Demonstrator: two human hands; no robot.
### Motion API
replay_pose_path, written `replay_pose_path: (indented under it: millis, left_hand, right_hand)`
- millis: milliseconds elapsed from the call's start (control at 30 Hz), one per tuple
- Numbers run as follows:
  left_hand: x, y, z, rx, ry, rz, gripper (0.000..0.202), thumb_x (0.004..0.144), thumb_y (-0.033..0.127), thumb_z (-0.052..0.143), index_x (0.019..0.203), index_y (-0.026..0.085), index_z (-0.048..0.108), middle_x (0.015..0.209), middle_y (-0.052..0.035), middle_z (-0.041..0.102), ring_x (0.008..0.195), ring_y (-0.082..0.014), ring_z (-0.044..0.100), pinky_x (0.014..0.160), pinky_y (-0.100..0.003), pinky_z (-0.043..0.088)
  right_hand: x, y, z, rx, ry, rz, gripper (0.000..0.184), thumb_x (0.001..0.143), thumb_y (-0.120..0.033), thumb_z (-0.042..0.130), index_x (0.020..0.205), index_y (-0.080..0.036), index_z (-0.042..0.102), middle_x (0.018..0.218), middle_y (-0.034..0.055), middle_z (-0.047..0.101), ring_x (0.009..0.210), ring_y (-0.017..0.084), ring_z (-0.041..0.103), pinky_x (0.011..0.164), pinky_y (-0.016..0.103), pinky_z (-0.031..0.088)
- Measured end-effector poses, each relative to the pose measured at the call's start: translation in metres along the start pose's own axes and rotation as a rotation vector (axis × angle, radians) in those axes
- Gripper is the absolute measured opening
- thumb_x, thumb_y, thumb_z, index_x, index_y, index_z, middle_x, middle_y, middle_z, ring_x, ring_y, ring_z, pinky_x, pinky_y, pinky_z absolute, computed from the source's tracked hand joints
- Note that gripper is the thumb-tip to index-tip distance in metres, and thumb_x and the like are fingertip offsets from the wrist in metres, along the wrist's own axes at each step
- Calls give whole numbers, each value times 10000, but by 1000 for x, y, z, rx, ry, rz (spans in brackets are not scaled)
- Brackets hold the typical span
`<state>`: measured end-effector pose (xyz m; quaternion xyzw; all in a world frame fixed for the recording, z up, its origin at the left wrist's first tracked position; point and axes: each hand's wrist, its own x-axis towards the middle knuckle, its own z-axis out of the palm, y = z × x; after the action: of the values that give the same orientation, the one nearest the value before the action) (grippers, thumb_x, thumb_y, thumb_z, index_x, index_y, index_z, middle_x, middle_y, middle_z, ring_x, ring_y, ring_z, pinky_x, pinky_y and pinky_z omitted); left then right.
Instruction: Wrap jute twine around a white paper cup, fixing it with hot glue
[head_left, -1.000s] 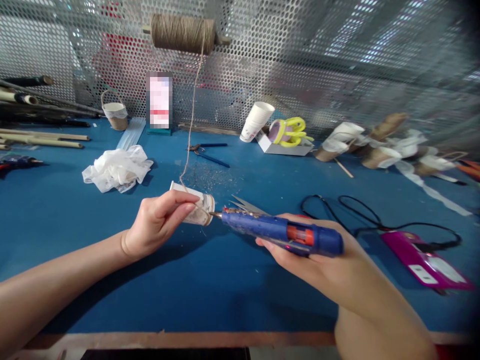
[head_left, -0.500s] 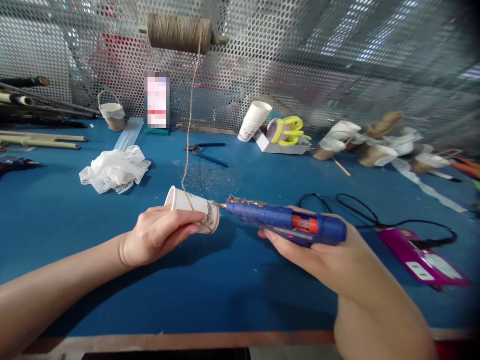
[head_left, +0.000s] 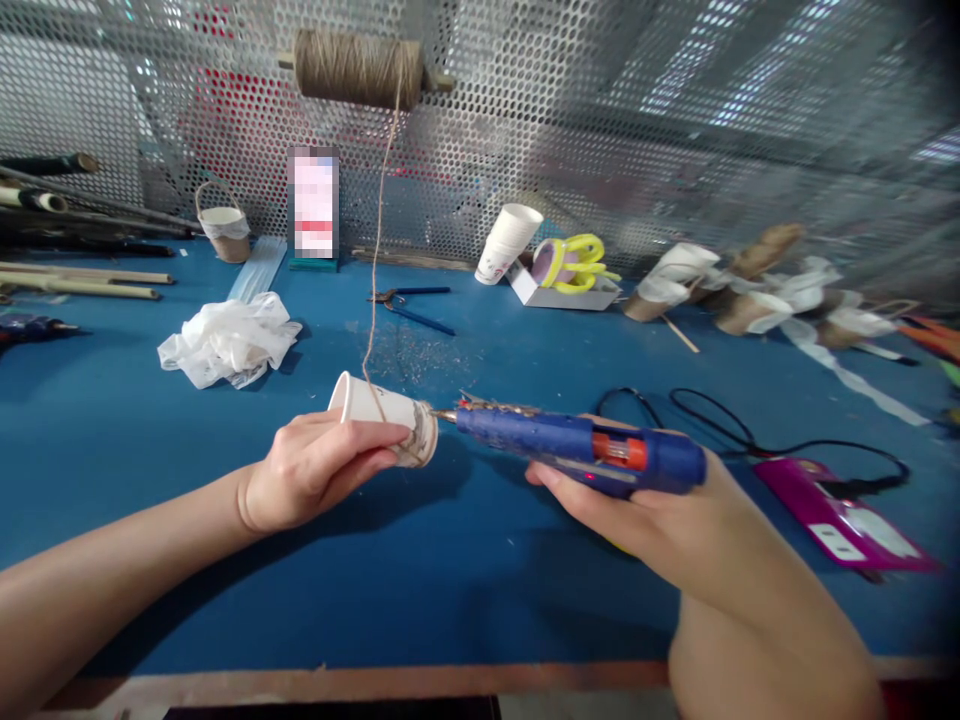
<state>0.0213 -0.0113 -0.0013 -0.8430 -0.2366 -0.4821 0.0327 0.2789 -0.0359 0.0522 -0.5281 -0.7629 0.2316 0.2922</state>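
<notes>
A white paper cup (head_left: 375, 401) lies tilted on its side in my left hand (head_left: 319, 465), its mouth facing left. The fingers press twine (head_left: 373, 330) against the cup near its base. That strand runs up to a twine spool (head_left: 358, 68) above the bench. My right hand (head_left: 637, 510) is wrapped round a blue hot glue gun (head_left: 540, 437), whose metal nozzle points left at the cup's base, touching or almost touching it. A small red light glows on the gun's side.
Blue-handled pliers (head_left: 416, 305) lie behind the cup. A crumpled white lace bundle (head_left: 231, 340) is at left. Stacked paper cups (head_left: 510, 242) and a white box (head_left: 566, 290) stand at the back. A purple power strip (head_left: 844, 515) with a black cord lies at right.
The glue gun and my right hand have shifted slightly right, drawing the nozzle a little away from the cup's base. My left hand and the cup have hardly moved.
</notes>
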Motion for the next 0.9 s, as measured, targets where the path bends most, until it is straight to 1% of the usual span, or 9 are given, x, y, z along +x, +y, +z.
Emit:
replay_pose_path:
  millis: [67,100,267,433,533,733,833,900]
  left_hand:
    - [0,1,0,0,-2,19,163,939,211,464,906,125,599,663,-25,694,552,-83,643,533,-141,528]
    - [1,1,-1,0,-1,29,157,937,204,468,907,125,599,663,-23,695,557,-83,645,541,-141,530]
    - [0,0,0,-11,-3,25,151,935,203,470,921,135,604,682,-18,702,578,-84,653,562,-144,541]
    - [-1,-3,1,-17,2,15,149,929,202,477,916,131,608,666,-18,693,557,-82,642,536,-142,531]
    - [-2,-3,1,-5,2,10,157,930,204,478,910,124,610,658,-23,692,545,-84,636,531,-144,527]
    - [-1,0,-1,-11,-9,19,165,929,204,474,915,141,626,681,-23,708,567,-91,656,552,-150,540]
    - [1,0,-1,-17,2,-6,180,939,227,461,905,144,617,656,-14,698,536,-78,646,526,-136,532]
    - [1,0,0,-14,9,-35,194,944,237,454,888,142,614,629,-10,689,507,-72,635,508,-130,521]
  right_hand:
    - [1,2,0,33,-52,21,67,732,-225,593,674,-236,625,574,-14,688,475,181,638,420,248,510]
    - [1,3,0,43,-56,34,66,731,-217,588,677,-236,620,559,-16,678,467,180,632,422,250,507]
    - [1,2,-1,36,-50,36,59,718,-215,587,670,-238,612,542,-17,662,466,183,624,427,256,507]
    - [0,-6,-3,-20,-54,7,83,732,-231,563,669,-238,617,582,-5,683,497,191,636,411,258,499]
    - [1,-7,-3,-26,-63,2,88,733,-229,557,668,-235,615,587,0,684,507,193,638,427,260,506]
    - [1,0,-1,17,-49,56,63,715,-230,593,653,-240,602,527,-21,651,453,185,618,403,252,496]
    - [0,-2,-1,-5,-30,25,73,723,-231,581,661,-240,620,547,-16,670,462,185,626,397,251,496]
    - [0,-5,-1,-35,11,2,97,712,-243,589,620,-241,621,542,-15,674,457,181,627,383,248,494]
